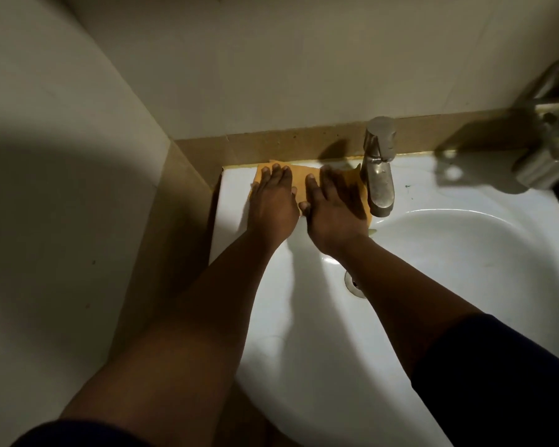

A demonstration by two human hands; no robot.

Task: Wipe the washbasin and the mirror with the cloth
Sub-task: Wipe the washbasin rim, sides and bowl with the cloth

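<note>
An orange cloth [300, 179] lies flat on the back left ledge of the white washbasin [465, 195], just left of the steel tap [379, 169]. My left hand [273, 204] presses palm-down on the cloth's left half, fingers spread. My right hand [333, 208] presses flat on its right half, close to the tap's base. Most of the cloth is hidden under both hands. The bowl's drain [352, 283] shows partly behind my right forearm. No mirror is in view.
A tiled wall [271, 59] rises behind the basin, with a tan stone strip [271, 145] along its foot. A side wall [62, 156] stands close on the left. A metal fixture [549, 146] juts out at the upper right.
</note>
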